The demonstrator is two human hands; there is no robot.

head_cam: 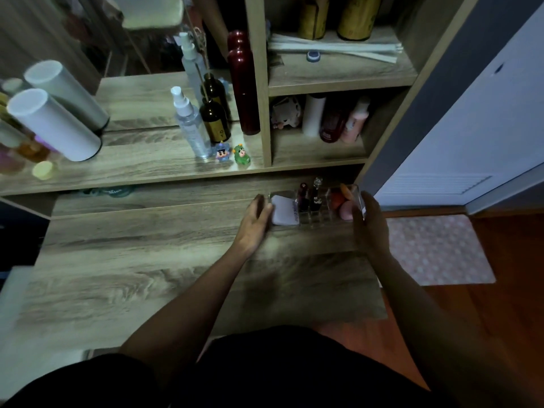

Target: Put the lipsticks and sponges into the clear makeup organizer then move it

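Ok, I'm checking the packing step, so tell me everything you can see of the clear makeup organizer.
The clear makeup organizer is a low see-through tray, plastic by its look, split into compartments. It sits level at the desk's far right, below the shelves. A white pad fills its left section, dark lipsticks stand upright in the middle, and orange and pink sponges fill the right. The left hand and right hand flank its ends.

Head-height view, forward-down over desk
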